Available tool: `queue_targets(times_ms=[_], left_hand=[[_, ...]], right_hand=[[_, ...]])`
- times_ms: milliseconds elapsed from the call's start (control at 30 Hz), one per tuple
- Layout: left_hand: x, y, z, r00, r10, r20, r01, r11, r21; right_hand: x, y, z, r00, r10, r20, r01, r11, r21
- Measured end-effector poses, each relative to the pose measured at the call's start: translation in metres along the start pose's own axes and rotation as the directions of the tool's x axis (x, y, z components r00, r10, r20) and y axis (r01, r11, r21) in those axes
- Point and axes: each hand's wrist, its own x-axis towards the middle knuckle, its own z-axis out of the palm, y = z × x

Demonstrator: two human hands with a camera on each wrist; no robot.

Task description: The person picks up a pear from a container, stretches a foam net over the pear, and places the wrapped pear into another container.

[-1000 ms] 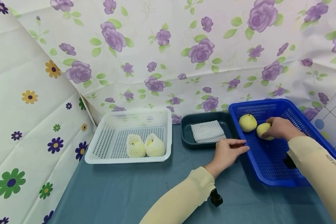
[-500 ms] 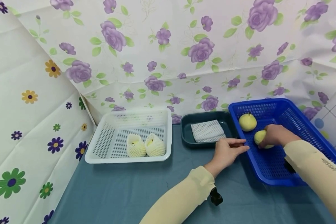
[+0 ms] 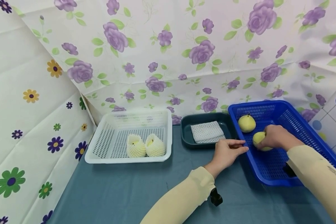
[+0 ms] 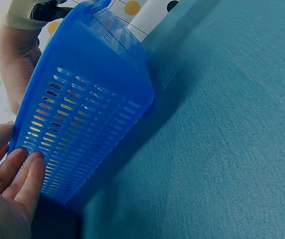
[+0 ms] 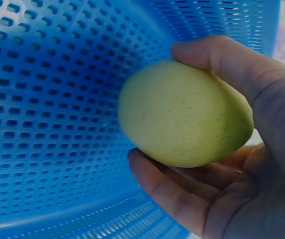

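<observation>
My right hand (image 3: 278, 137) reaches into the blue basket (image 3: 254, 169) and grips a yellow-green pear (image 3: 258, 139). The right wrist view has the pear (image 5: 182, 114) between the thumb on one side and curled fingers (image 5: 172, 194) on the other, close over the perforated floor. A second pear (image 3: 247, 123), stem up, lies in the basket's back left corner. At the basket's left rim, my left hand (image 3: 226, 152) pinches the edge. Its fingertips (image 4: 35, 164) lie against the outer wall in the left wrist view, the thumb at the rim.
Left of the basket, a dark green tray (image 3: 186, 137) contains white foam net sleeves (image 3: 207, 132). Farther left, a white basket (image 3: 100, 160) holds two pears in foam nets, one net-wrapped pear (image 3: 156, 146) beside the other. Flowered sheeting (image 3: 168, 62) hangs behind the table.
My right hand has shifted the gripped pear slightly left and nearer to me inside the basket, its fingers now wrapped farther round it. The left hand keeps its place at the rim.
</observation>
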Motion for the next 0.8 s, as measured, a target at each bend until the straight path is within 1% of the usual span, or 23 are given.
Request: queue_targets(times_ms=[167, 300, 433, 567, 667, 800], left_hand=[[0.0, 0.0, 0.0, 1.0, 0.001, -0.001, -0.001, 1.0, 0.013], [0.0, 0.0, 0.0, 1.0, -0.002, -0.001, 0.002, 1.0, 0.027], [0.0, 0.002, -0.004, 1.0, -0.012, -0.006, 0.012, 0.999, 0.029], [-0.001, 0.005, -0.013, 0.999, -0.049, -0.012, 0.05, 0.999, 0.019], [0.0, 0.008, -0.023, 0.998, -0.062, -0.026, 0.063, 0.998, 0.015], [0.0, 0.012, -0.04, 0.998, -0.047, -0.044, 0.048, 0.999, 0.005]], right_hand=[[-0.009, -0.008, -0.003, 0.995, -0.008, -0.098, 0.013, 0.999, 0.046], [-0.019, -0.018, -0.005, 0.986, -0.021, -0.168, 0.037, 0.995, 0.094], [-0.029, -0.03, -0.006, 0.974, -0.037, -0.225, 0.067, 0.989, 0.129], [-0.04, -0.044, -0.008, 0.957, -0.057, -0.284, 0.105, 0.982, 0.157], [-0.048, -0.058, -0.01, 0.94, -0.083, -0.33, 0.146, 0.974, 0.171], [-0.057, -0.076, -0.011, 0.922, -0.116, -0.369, 0.198, 0.961, 0.193]])
